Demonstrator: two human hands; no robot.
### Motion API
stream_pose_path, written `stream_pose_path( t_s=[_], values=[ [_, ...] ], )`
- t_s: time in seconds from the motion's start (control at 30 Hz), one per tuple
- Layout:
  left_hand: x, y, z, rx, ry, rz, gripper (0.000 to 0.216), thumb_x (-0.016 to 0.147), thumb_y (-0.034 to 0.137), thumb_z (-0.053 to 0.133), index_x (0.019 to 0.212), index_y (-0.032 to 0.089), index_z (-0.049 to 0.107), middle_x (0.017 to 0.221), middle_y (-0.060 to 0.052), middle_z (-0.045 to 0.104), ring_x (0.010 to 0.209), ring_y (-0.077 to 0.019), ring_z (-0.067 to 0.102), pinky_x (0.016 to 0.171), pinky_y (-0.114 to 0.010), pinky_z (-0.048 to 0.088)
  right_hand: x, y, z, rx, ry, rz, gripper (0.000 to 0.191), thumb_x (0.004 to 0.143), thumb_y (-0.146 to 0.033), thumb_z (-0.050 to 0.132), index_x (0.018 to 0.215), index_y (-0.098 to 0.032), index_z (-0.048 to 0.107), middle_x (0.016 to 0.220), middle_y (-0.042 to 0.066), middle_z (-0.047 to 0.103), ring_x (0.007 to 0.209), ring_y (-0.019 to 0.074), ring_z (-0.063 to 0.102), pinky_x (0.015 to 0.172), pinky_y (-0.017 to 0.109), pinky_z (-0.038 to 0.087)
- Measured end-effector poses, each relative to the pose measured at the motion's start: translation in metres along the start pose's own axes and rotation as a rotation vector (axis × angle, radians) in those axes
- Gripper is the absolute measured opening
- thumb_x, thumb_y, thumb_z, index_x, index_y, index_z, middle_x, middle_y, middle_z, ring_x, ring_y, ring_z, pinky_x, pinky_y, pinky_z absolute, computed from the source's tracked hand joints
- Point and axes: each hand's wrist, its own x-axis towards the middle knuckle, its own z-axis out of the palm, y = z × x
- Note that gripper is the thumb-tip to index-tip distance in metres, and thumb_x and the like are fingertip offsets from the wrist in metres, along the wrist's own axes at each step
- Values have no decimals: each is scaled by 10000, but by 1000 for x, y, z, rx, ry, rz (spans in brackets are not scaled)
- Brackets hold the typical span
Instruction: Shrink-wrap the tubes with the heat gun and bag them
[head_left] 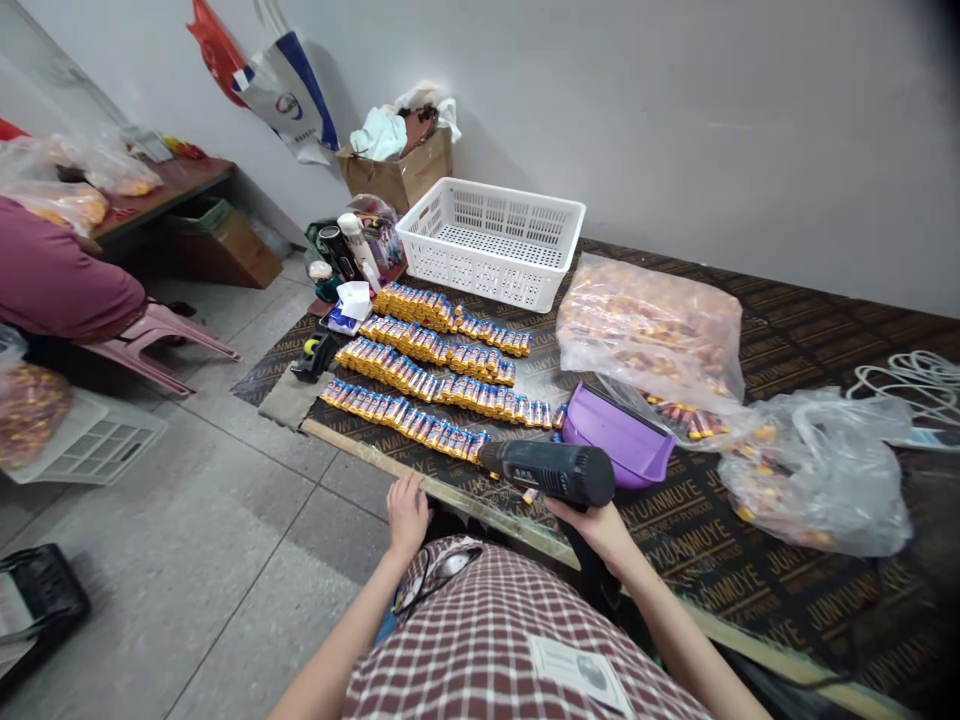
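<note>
My right hand (592, 530) is wrapped around the handle of a dark heat gun (555, 470). Its nozzle points left, at the right end of the nearest row of small blue-and-yellow cylinders (405, 418). These look like wrapped batteries, though their kind is too small to be sure of. Further rows of cylinders (427, 376) lie behind, roughly parallel. My left hand (407, 512) lies on the front edge of the table (360, 455), fingers stretched out and holding nothing. Just beyond the heat gun sits a purple scoop-like tray (615, 440).
A white basket (491, 270) stands against the wall. Clear bags of small pieces (652, 330) and a knotted plastic bag (817, 480) lie to the right. A tape dispenser (313, 358) and bottles (352, 240) are at the left end. A seated person (60, 270) is at far left.
</note>
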Motion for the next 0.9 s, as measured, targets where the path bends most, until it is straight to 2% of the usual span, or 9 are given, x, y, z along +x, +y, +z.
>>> stream_pose_path(
  t_s=[0.13, 0.23, 0.33, 0.43, 0.57, 0.67, 0.8, 0.9],
  values=[
    [36, 34, 24, -92, -45, 139, 380, 834, 104, 343, 1123, 181, 578, 1224, -107, 545, 1169, -216, 478, 995, -425, 403, -17, 12, -35, -88, 84, 90, 354, 537, -463, 750, 683, -158, 646, 552, 21, 618, 506, 173, 547, 505, 300, 469],
    [60, 66, 53, -59, -190, 278, 396, 846, 110, 350, 1182, 174, 549, 1282, -126, 505, 1208, -220, 447, 1019, -424, 380, -37, 27, -76, -91, 207, 204, 390, 508, -457, 768, 706, -138, 660, 618, 49, 654, 540, 193, 575, 515, 305, 478],
    [69, 89, 81, 48, -346, 367, 402, 860, 286, 448, 1246, 188, 507, 1391, -143, 398, 1298, -281, 342, 1045, -486, 315, -60, 41, -112, -49, 344, 304, 421, 501, -460, 778, 715, -113, 672, 604, 71, 656, 529, 199, 575, 490, 303, 474],
    [61, 103, 101, 142, -394, 398, 568, 815, 519, 482, 1302, 227, 462, 1465, -138, 286, 1366, -356, 167, 1053, -583, 212, -82, 51, -134, 19, 411, 391, 434, 522, -456, 779, 765, -108, 688, 606, 85, 667, 521, 207, 584, 478, 308, 483],
    [39, 119, 119, 175, -443, 520, 660, 816, 581, 426, 1387, 263, 332, 1501, -119, 211, 1388, -325, 106, 1075, -595, 110, -101, 57, -141, 95, 502, 437, 448, 516, -449, 790, 804, -117, 702, 655, 101, 692, 573, 236, 625, 506, 315, 517],
    [27, 136, 130, 186, -506, 534, 669, 828, 536, 440, 1417, 275, 259, 1514, -113, 172, 1389, -326, 100, 1072, -599, 124, -105, 59, -138, 138, 536, 428, 446, 505, -437, 800, 801, -118, 703, 667, 104, 697, 595, 243, 638, 517, 309, 528],
    [20, 156, 132, 179, -526, 521, 630, 849, 462, 435, 1422, 291, 236, 1518, -85, 171, 1388, -330, 95, 1060, -635, 108, -97, 63, -131, 143, 458, 453, 461, 506, -442, 800, 811, -111, 700, 678, 107, 698, 577, 241, 636, 484, 308, 513],
    [18, 153, 115, 174, -428, 441, 549, 877, 365, 393, 1406, 278, 275, 1506, -79, 215, 1385, -291, 146, 1077, -612, 101, -78, 63, -117, 95, 354, 460, 440, 508, -445, 797, 761, -100, 695, 621, 99, 680, 526, 217, 606, 460, 302, 487]
  ],
)
